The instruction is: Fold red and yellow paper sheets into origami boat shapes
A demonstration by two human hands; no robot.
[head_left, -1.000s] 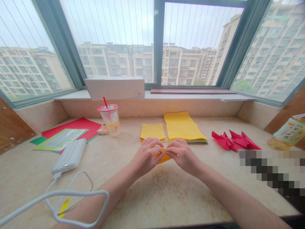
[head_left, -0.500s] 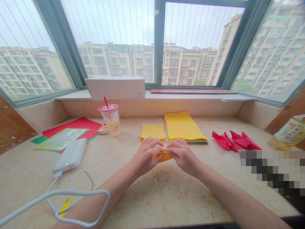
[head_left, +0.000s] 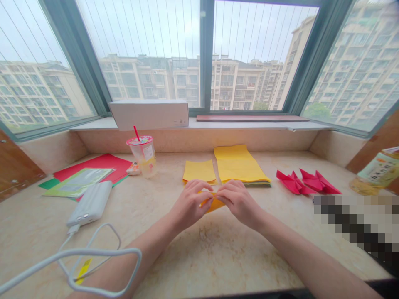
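Observation:
A small orange-yellow piece of folded paper is held between both hands over the middle of the counter. My left hand pinches its left side between thumb and fingers. On the other side, my right hand grips the upper right edge with closed fingertips. The fingers cover much of the paper, so its exact folds are hidden. Just beyond my left hand lies a small stack of yellow square sheets. Behind my right hand is a larger stack of yellow paper with green showing underneath.
Two folded red paper shapes lie to the right, near a bottle. At left are a plastic cup with a straw, a white power bank with a looping cable, and red sheets. A white box stands on the sill.
The thumb of my left hand has shifted slightly, and more of the folded paper shows below the fingers. Both hands keep their grip. The whole view has moved a little.

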